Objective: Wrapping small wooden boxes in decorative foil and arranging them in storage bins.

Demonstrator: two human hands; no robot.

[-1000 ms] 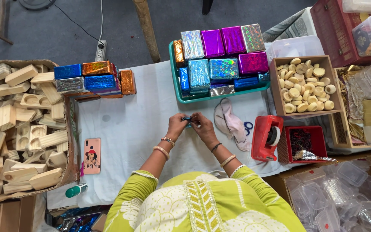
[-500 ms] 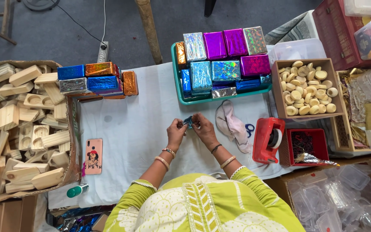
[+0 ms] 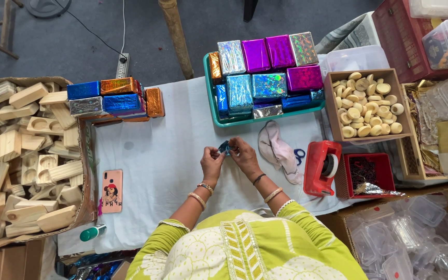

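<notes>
1. Left hand [image 3: 212,159] and right hand [image 3: 244,154] meet mid-table, pinching a small blue foil piece [image 3: 225,148] between them.
2. Wrapping looks underway; next calls for careful folding.
3. Farther off: green tray [image 3: 209,98] of foil-wrapped blocks.

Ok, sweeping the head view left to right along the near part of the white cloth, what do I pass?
Box of wooden blocks → phone → left hand → small blue foil piece → right hand → cloth face mask → red tape dispenser → red tray → clear plastic containers.
</notes>
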